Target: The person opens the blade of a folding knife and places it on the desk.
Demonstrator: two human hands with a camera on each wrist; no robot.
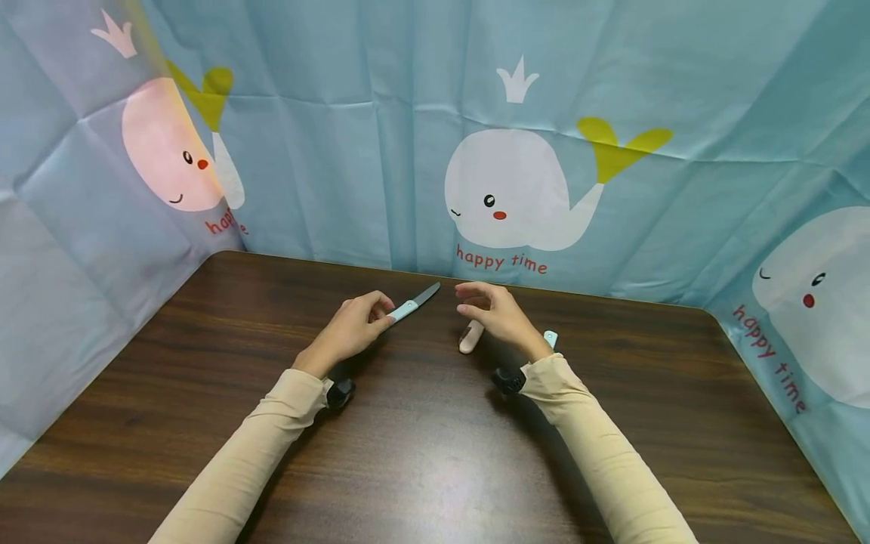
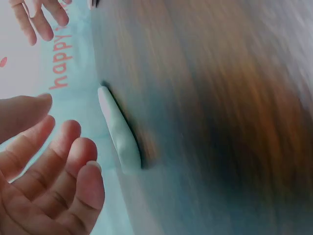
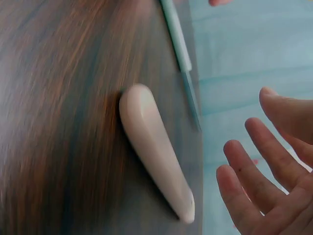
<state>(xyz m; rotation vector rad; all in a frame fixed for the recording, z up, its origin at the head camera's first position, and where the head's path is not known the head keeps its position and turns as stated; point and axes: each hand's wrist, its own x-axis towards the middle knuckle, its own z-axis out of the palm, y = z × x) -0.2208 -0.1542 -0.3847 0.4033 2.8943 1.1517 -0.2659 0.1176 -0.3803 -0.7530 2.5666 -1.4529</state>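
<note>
A small knife (image 1: 405, 308) with a pale mint handle lies near the table's back edge, its grey blade (image 3: 190, 98) pointing away to the right. Beside its handle hovers my left hand (image 1: 353, 326), thumb and fingers loosely bent; the left wrist view shows a gap between them and the mint handle (image 2: 119, 129). My right hand (image 1: 501, 313) is held over a pale pink, rounded, handle-like piece (image 3: 154, 147) with a dark patch on it. Its fingers (image 3: 239, 156) are spread and grip nothing. The pink piece's exact kind cannot be told, as the hand partly covers it.
A pale mint end with a small hole (image 1: 550, 338) pokes out beyond the right wrist, the rest of it hidden. The dark wooden table (image 1: 408, 453) meets a blue whale-print curtain (image 1: 326, 174) at the back and sides.
</note>
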